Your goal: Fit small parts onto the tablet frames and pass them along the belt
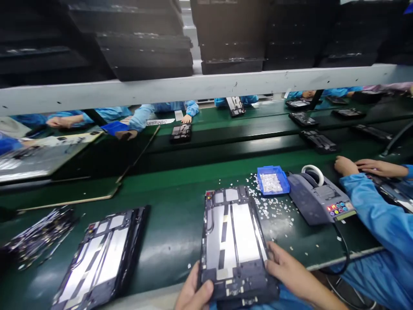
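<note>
An opened tablet (247, 228), its silver battery and dark circuit boards exposed, is tilted up in front of me. My left hand (196, 289) grips its lower left corner, thumb on top and fingers around the edge. Along the lower right edge, my right hand (285, 267) is closed on the same tablet, some fingers hidden beneath it. To the left lies a stack of similar opened tablets (118, 232). Beyond the held tablet, a blue tray (274, 192) contains small white pieces, with many more scattered on the green bench around it.
A grey tape dispenser (322, 193) with a white ring stands right of the tray. Thin flat cables (41, 237) are heaped at far left. A co-worker's blue sleeve (374, 215) reaches in from the right. Tablets (318, 141) lie across the line, under a white shelf beam (161, 90).
</note>
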{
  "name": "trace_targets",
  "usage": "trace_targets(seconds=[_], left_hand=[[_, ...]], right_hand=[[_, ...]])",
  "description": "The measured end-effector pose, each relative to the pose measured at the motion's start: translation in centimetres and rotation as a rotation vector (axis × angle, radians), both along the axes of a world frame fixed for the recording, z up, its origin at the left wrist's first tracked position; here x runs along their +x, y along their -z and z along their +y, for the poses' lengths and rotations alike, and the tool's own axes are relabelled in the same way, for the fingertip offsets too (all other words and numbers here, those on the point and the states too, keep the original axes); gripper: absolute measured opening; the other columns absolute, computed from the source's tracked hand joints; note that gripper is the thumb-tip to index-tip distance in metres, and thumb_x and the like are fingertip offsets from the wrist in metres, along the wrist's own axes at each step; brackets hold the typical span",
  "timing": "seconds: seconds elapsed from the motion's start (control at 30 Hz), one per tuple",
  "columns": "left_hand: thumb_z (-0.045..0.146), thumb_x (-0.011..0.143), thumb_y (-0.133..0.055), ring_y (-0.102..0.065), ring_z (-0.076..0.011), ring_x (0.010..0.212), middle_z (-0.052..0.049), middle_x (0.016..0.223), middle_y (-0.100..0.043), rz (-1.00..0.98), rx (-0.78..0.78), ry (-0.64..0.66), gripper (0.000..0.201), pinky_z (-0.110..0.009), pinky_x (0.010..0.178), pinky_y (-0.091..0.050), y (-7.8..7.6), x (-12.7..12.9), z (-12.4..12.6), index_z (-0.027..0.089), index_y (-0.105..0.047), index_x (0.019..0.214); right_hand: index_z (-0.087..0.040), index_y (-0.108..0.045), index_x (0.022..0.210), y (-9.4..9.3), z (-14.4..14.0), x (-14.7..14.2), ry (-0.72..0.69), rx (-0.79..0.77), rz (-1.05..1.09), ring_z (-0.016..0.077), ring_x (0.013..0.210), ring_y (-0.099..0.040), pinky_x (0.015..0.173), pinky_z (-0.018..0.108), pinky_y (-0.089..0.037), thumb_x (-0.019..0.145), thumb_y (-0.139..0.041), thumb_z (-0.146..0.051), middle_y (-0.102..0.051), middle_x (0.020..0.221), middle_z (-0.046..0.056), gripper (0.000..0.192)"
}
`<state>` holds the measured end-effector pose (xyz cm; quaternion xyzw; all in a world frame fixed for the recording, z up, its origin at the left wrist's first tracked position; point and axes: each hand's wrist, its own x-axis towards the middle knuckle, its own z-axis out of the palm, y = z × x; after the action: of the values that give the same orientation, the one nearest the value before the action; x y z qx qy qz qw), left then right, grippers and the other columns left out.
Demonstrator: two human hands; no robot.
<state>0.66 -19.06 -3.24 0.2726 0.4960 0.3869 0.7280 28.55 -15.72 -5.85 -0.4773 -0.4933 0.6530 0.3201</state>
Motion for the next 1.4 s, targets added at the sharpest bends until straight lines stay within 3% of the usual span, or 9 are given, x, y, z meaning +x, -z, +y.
trace_targets(seconds=[0.13, 0.3, 0.47, 0.67, 0.87, 0.97, 1.07, 1.3, 1.4], left_hand=[[0.075, 0.069, -0.074, -0.054, -0.0428, 0.137, -0.012, 0.132, -0.07, 0.187, 0.121, 0.064, 0.082, -0.054, 0.116, -0.043, 2.1, -0.5, -0.8, 0.035, -0.063, 0.139], [0.063, 0.072, -0.079, -0.048, -0.0426, 0.142, -0.012, 0.143, -0.062, 0.627, 0.322, 0.251, 0.08, -0.049, 0.123, -0.035, 3.6, -3.2, -0.7, 0.033, -0.061, 0.144], [0.068, 0.088, -0.059, -0.027, -0.0358, 0.155, -0.009, 0.168, -0.033, 0.538, 0.303, 0.079, 0.093, -0.046, 0.128, -0.023, 4.0, -0.4, 1.9, 0.023, -0.029, 0.163], [0.059, 0.098, -0.05, -0.02, -0.03, 0.158, -0.006, 0.171, -0.025, 0.5, 0.33, 0.015, 0.083, -0.046, 0.13, -0.018, 5.7, 2.6, 1.1, 0.024, -0.015, 0.166], [0.041, 0.103, -0.045, -0.061, -0.0293, 0.122, -0.015, 0.138, -0.062, 0.94, 0.666, -0.004, 0.051, -0.045, 0.104, -0.051, 1.3, -0.9, 7.4, 0.023, -0.052, 0.149], [0.03, 0.101, -0.049, -0.064, -0.0262, 0.099, -0.01, 0.108, -0.069, 1.28, 0.932, 0.136, 0.036, -0.041, 0.089, -0.053, -1.5, -1.3, 12.4, 0.025, -0.068, 0.131], [0.022, 0.098, -0.056, -0.062, -0.0232, 0.085, -0.008, 0.096, -0.069, 1.462, 1.094, 0.258, 0.025, -0.036, 0.077, -0.052, -2.2, -1.1, 15.0, 0.023, -0.074, 0.116], [0.01, 0.097, -0.054, -0.065, -0.0171, 0.088, -0.004, 0.094, -0.067, 1.115, 1.278, 0.088, 0.02, -0.027, 0.077, -0.054, -1.2, -0.5, 13.8, 0.022, -0.07, 0.097], [0.006, 0.094, -0.055, -0.066, -0.0146, 0.089, -0.002, 0.096, -0.066, 0.951, 1.292, 0.017, 0.022, -0.024, 0.078, -0.054, -0.9, 0.3, 13.6, 0.024, -0.069, 0.096]], right_hand=[[-0.024, -0.069, 0.133, 1.1, -0.5, 2.2, 0.086, 0.163, -0.402, 0.0294, 0.103, -0.067, 0.1, 0.043, -0.052, 0.091, -0.062, -0.046, -0.069, 0.117, 0.013, 0.048], [-0.024, -0.045, 0.157, 2.7, -0.3, 2.0, 0.158, 0.205, -0.343, 0.0317, 0.147, -0.041, 0.119, 0.045, -0.038, 0.094, -0.055, -0.062, -0.043, 0.161, 0.012, 0.074], [-0.024, -0.023, 0.166, 4.2, -0.1, -0.2, 0.15, 0.179, -0.235, 0.0265, 0.158, -0.016, 0.129, 0.044, -0.012, 0.097, -0.045, -0.068, -0.021, 0.171, 0.006, 0.084], [-0.027, -0.002, 0.167, 4.1, -1.3, -1.0, 0.087, 0.196, -0.155, 0.023, 0.159, -0.01, 0.129, 0.041, -0.011, 0.103, -0.041, -0.059, -0.008, 0.173, 0.001, 0.082], [-0.025, -0.032, 0.163, 0.7, 0.3, 1.5, -0.045, 0.282, -0.455, 0.0331, 0.149, -0.041, 0.121, 0.049, -0.035, 0.095, -0.059, -0.054, -0.04, 0.162, 0.011, 0.078], [-0.025, -0.054, 0.152, -1.9, 1.7, 2.6, -0.002, 0.278, -0.644, 0.0321, 0.115, -0.07, 0.099, 0.045, -0.057, 0.093, -0.061, -0.049, -0.066, 0.139, 0.012, 0.064], [-0.025, -0.061, 0.143, -4.2, 2.8, 2.3, 0.077, 0.361, -0.667, 0.0255, 0.091, -0.074, 0.078, 0.036, -0.061, 0.093, -0.059, -0.045, -0.073, 0.126, 0.01, 0.054], [-0.024, -0.075, 0.117, -6.7, 9.2, -3.2, -0.004, 0.545, -0.431, 0.0219, 0.104, -0.072, 0.094, 0.034, -0.053, 0.097, -0.053, -0.027, -0.078, 0.114, 0.005, 0.03], [-0.023, -0.076, 0.111, -6.6, 12.4, -6.5, -0.148, 0.484, -0.289, 0.0188, 0.092, -0.072, 0.083, 0.03, -0.053, 0.094, -0.057, -0.021, -0.079, 0.105, 0.003, 0.026]])
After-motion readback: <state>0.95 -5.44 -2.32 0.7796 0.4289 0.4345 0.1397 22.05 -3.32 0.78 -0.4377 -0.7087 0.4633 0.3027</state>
